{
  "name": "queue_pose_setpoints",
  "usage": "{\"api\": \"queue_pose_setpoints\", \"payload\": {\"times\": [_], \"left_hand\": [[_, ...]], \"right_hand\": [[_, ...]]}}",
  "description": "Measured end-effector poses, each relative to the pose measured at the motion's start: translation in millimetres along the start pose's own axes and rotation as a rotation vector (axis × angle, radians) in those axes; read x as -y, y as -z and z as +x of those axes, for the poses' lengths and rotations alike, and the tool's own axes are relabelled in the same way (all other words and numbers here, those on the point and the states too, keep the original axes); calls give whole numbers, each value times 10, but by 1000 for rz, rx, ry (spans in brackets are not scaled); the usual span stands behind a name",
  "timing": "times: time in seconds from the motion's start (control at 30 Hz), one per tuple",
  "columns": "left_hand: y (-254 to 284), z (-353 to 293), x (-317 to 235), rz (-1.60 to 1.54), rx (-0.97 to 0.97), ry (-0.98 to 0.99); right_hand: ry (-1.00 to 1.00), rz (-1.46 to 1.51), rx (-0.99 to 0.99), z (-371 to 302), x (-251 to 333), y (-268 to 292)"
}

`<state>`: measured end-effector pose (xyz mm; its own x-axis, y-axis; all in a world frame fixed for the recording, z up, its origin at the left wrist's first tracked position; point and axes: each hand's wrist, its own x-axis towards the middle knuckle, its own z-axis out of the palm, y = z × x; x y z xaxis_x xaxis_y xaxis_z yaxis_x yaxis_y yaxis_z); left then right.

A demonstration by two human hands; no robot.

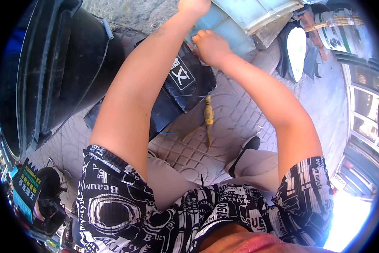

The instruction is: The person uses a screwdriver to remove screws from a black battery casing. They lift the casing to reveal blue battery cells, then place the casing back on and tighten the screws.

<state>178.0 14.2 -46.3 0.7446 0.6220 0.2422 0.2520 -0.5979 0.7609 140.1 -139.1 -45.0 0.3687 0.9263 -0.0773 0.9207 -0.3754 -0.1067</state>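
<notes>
Reaching far forward, my left hand (194,6) is partly cut off by the top edge of the view, and its fingers do not show clearly. My right hand (211,47) has its fingers curled in beside a pale blue plastic bin (229,31); what they hold is hidden behind them. Under my hands and left arm lies a glossy black case (200,78) with a white printed label. A pair of pliers (208,116) with yellow handles rests on the paving, handles spread toward me, between my arms.
At left stands a large black tub (65,76). A black shoe with a white sole (295,55) lies at upper right, near a white bucket (341,36) and bricks (313,31). Beyond are window-like panels (366,101). Patterned paving (185,152) spreads around my feet.
</notes>
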Motion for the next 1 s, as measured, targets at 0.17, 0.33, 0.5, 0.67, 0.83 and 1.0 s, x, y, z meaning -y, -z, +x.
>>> {"api": "queue_pose_setpoints", "payload": {"times": [0.17,0.33,0.5,0.67,0.83,1.0], "left_hand": [[-10,-6,43,11,27,11],[-73,-41,145,-17,-144,24],[-91,4,214,102,-55,146],[-111,65,352,121,-102,37],[-40,-63,265,53,-78,88],[52,-118,321,-108,-172,29]], "right_hand": [[0,-79,8,67,101,-49],[-75,-60,74,164,106,-15],[-105,32,140,116,-25,-32],[-36,72,224,138,-33,179],[-97,317,-166,-430,-44,591],[-357,596,-653,-767,-511,823]]}}
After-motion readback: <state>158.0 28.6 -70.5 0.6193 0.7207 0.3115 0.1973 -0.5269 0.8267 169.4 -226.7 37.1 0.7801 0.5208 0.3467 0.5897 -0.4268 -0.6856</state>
